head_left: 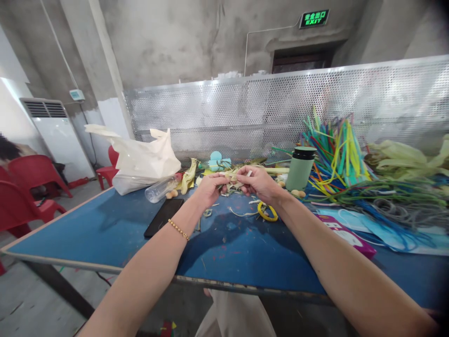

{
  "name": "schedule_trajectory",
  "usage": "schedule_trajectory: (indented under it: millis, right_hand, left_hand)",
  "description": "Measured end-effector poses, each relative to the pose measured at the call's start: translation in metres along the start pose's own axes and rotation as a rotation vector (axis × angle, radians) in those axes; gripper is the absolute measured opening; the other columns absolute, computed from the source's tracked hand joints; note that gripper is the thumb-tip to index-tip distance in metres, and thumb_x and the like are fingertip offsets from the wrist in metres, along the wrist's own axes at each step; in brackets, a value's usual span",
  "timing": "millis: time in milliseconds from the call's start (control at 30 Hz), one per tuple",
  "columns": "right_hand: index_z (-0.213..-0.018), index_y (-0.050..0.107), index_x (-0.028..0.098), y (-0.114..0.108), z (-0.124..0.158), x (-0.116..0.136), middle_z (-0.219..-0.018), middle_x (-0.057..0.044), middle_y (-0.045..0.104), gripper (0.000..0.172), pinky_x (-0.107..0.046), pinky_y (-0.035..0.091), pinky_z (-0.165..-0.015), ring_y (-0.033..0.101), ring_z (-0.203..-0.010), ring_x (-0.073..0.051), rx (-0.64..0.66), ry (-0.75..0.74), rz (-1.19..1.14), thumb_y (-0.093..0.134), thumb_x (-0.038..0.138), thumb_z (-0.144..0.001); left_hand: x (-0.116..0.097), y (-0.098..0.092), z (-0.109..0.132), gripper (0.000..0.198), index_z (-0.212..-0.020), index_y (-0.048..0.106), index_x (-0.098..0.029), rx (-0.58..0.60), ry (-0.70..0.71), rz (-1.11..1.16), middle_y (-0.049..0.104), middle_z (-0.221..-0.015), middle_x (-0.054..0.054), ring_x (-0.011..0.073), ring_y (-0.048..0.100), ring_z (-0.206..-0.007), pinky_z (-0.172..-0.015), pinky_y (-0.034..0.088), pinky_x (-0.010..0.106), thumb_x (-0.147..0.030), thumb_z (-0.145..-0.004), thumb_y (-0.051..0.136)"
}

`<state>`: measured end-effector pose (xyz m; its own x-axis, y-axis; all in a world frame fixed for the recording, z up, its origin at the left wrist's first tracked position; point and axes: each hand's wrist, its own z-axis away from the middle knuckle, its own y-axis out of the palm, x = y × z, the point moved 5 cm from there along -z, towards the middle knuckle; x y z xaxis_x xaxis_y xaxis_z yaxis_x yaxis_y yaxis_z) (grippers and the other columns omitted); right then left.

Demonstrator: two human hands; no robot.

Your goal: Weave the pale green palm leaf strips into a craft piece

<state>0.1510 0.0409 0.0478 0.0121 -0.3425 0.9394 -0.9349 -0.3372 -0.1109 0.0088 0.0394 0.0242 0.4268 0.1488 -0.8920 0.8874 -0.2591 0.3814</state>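
Observation:
Both of my hands meet above the middle of the blue table (126, 220). My left hand (211, 188) is closed, its fingertips pinching one side of a small pale piece of husk (232, 176). The fingers of my right hand (257, 182) pinch the other side of it. Just below my right hand lies a yellow ring (267, 211), with a thin pale strand beside it. A black phone (163, 217) rests on the table by my left wrist. Behind the hands is a heap of pale and green scraps, which they partly hide.
A white plastic bag (143, 161) and a clear bottle (161, 188) stand and lie at left. At right are a green jar (300, 169), colourful strips (343, 154), green and blue cords, a purple box (347, 234) and husks (407, 159). A perforated metal panel (224, 112) rises behind.

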Motion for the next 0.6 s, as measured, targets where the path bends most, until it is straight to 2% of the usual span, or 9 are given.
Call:
schedule_trajectory:
  millis: [133, 367, 467, 600]
  right_hand:
    - [-0.078, 0.053, 0.018, 0.003, 0.0, -0.002, -0.058, 0.004, 0.059, 0.032, -0.019, 0.037, -0.035, 0.048, -0.04, -0.007, 0.046, 0.031, 0.005, 0.077, 0.038, -0.068]
    - [-0.086, 0.061, 0.016, -0.001, 0.0, 0.003, -0.04, 0.008, 0.046, 0.027, -0.018, 0.028, -0.035, 0.037, -0.033, -0.006, 0.071, -0.093, 0.218, 0.068, 0.042, -0.079]
    - [-0.089, 0.062, 0.016, 0.002, 0.004, 0.008, -0.041, 0.009, 0.046, 0.032, -0.018, 0.027, -0.036, 0.036, -0.034, -0.005, 0.104, -0.112, 0.243, 0.069, 0.045, -0.077]
    - [-0.082, 0.062, 0.016, 0.002, 0.006, 0.011, -0.044, 0.008, 0.047, 0.034, -0.018, 0.027, -0.037, 0.039, -0.036, -0.005, 0.106, -0.107, 0.268, 0.073, 0.047, -0.073]
  left_hand:
    - [0.0, 0.0, -0.001, 0.016, -0.063, 0.061, -0.011, 0.007, 0.008, -0.007, 0.063, -0.065, 0.003, 0.0059, 0.048, -0.052, -0.05, 0.033, 0.022, -0.009, -0.054, 0.075]
    - [0.002, -0.003, -0.003, 0.015, -0.064, 0.063, -0.011, -0.014, 0.099, -0.177, 0.061, -0.059, 0.001, 0.0059, 0.045, -0.046, -0.047, 0.03, 0.023, -0.013, -0.055, 0.076]
    - [0.002, -0.004, -0.003, 0.016, -0.064, 0.063, -0.011, -0.024, 0.091, -0.193, 0.061, -0.059, 0.001, 0.0057, 0.045, -0.045, -0.048, 0.031, 0.023, -0.014, -0.054, 0.076]
    - [0.0, -0.003, -0.001, 0.015, -0.061, 0.061, -0.012, -0.04, 0.079, -0.233, 0.058, -0.054, 0.0, 0.006, 0.045, -0.044, -0.048, 0.031, 0.022, -0.011, -0.053, 0.074]
